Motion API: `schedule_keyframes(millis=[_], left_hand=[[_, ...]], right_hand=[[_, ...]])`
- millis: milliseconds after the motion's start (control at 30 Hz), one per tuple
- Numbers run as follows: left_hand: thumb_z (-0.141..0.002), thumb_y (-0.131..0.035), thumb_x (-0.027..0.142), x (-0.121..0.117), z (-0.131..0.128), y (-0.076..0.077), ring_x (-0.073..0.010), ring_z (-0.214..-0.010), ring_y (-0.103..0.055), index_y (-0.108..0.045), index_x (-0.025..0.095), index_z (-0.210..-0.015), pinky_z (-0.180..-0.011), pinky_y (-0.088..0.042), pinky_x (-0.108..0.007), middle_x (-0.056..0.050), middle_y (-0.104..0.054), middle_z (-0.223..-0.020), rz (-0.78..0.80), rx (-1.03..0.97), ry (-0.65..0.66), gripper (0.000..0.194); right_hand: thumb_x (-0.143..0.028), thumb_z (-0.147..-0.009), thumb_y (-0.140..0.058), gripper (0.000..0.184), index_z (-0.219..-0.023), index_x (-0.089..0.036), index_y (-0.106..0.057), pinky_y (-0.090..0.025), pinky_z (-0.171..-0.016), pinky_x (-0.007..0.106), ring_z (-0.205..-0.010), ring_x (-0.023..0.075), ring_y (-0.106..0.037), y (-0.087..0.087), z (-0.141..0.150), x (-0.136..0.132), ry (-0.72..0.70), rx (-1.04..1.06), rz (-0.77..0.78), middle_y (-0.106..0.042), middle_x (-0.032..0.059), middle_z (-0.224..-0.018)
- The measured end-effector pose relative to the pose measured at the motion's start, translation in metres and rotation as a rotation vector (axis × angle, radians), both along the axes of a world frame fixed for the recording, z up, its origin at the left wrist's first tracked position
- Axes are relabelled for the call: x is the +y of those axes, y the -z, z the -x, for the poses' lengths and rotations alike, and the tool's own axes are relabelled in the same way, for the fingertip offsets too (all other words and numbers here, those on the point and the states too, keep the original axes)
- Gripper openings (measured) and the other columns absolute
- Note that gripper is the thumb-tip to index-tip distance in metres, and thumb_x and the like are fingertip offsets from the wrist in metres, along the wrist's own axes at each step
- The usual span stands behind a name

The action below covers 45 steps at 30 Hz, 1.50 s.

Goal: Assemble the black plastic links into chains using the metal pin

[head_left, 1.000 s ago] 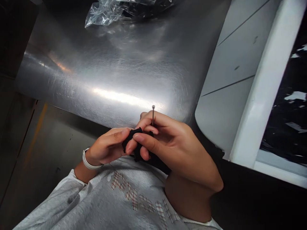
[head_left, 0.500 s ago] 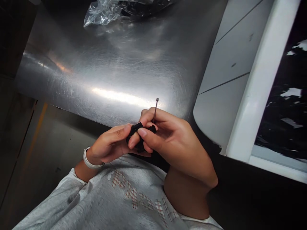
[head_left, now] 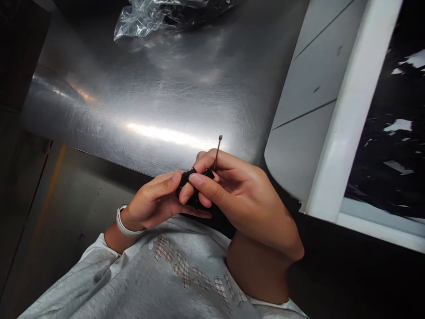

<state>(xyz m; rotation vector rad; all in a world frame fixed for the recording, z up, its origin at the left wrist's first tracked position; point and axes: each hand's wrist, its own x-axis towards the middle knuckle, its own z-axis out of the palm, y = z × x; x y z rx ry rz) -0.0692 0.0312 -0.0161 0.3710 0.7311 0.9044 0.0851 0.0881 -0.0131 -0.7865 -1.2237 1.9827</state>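
Observation:
Both my hands meet close to my chest, just below the edge of a steel table (head_left: 159, 97). My left hand (head_left: 154, 201), with a white band on the wrist, is closed round a small black part (head_left: 188, 179). My right hand (head_left: 239, 199) pinches the same black part from the other side. A thin metal pin (head_left: 217, 152) with a small head sticks up between my right fingers. How the pin sits in the black part is hidden by my fingers.
A crumpled clear plastic bag (head_left: 156, 15) with dark contents lies at the table's far edge. A white bin (head_left: 335, 128) holding black pieces stands to the right, tilted in view. Dark floor lies to the left.
The pin has tilted from upright to leaning right, and both hands have shifted slightly up. The grip on the black part is the same.

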Motion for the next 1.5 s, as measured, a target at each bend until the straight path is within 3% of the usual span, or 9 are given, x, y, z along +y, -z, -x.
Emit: schedule_keyframes(millis=[167,267,467,667,800,1033,1500], left_hand=[[-0.085,-0.078,0.057,-0.003,-0.002,0.003,-0.0228,-0.084,-0.069,-0.045,0.018,-0.06,-0.088,-0.061,-0.045,-0.005,-0.065,-0.08,0.057,-0.016,-0.025,0.057],[-0.083,-0.079,0.057,-0.004,-0.004,0.002,-0.0221,-0.082,-0.069,-0.044,0.018,-0.059,-0.082,-0.062,-0.042,-0.004,-0.064,-0.08,0.063,-0.014,-0.025,0.058],[-0.084,-0.077,0.062,-0.001,-0.006,0.0,-0.0206,-0.08,-0.065,-0.047,0.018,-0.059,-0.076,-0.06,-0.036,-0.003,-0.056,-0.075,0.032,0.051,-0.015,0.058],[-0.086,-0.075,0.061,0.0,-0.008,0.0,-0.0206,-0.085,-0.059,-0.049,0.019,-0.062,-0.091,-0.059,-0.043,-0.002,-0.05,-0.077,-0.005,0.102,-0.048,0.055],[-0.084,-0.077,0.062,-0.002,-0.01,0.0,-0.0218,-0.089,-0.058,-0.048,0.018,-0.062,-0.095,-0.057,-0.046,-0.002,-0.049,-0.078,0.024,0.12,-0.067,0.057],[-0.082,-0.079,0.061,0.001,-0.013,-0.001,-0.0157,-0.077,-0.051,-0.048,0.018,-0.061,-0.077,-0.056,-0.03,0.0,-0.044,-0.074,0.009,0.111,-0.06,0.057],[-0.089,-0.07,0.064,-0.002,-0.017,0.002,-0.0154,-0.076,-0.051,-0.049,0.019,-0.063,-0.078,-0.05,-0.029,0.0,-0.045,-0.072,-0.088,0.207,-0.093,0.056]], right_hand=[[-0.063,-0.08,-0.084,0.051,-0.08,-0.022,-0.054,-0.046,-0.039,0.016,-0.048,0.0072,-0.053,0.002,-0.001,-0.001,-0.017,0.024,-0.009,-0.061,-0.0042,-0.063],[-0.062,-0.08,-0.084,0.051,-0.081,-0.022,-0.053,-0.042,-0.039,0.015,-0.048,0.0066,-0.052,0.004,-0.003,-0.001,-0.024,0.046,-0.003,-0.057,-0.0054,-0.063],[-0.063,-0.084,-0.081,0.048,-0.083,-0.023,-0.055,-0.041,-0.044,0.019,-0.052,0.0095,-0.051,0.006,-0.006,0.002,-0.02,0.048,-0.099,-0.064,-0.0023,-0.06],[-0.061,-0.083,-0.083,0.048,-0.083,-0.023,-0.054,-0.046,-0.047,0.02,-0.054,0.0112,-0.062,0.008,-0.004,0.0,0.005,0.046,-0.059,-0.066,-0.0024,-0.061],[-0.069,-0.079,-0.081,0.054,-0.083,-0.022,-0.055,-0.045,-0.047,0.019,-0.054,0.0099,-0.058,0.008,-0.005,-0.003,0.016,-0.003,-0.02,-0.063,-0.0026,-0.062],[-0.061,-0.084,-0.082,0.047,-0.084,-0.023,-0.055,-0.044,-0.048,0.018,-0.054,0.0086,-0.055,0.011,-0.008,-0.004,0.043,0.056,-0.048,-0.065,-0.0026,-0.063],[-0.052,-0.085,-0.085,0.041,-0.08,-0.022,-0.057,-0.046,-0.047,0.012,-0.049,0.0048,-0.061,0.011,0.002,-0.008,0.124,0.14,-0.017,-0.068,-0.006,-0.062]])
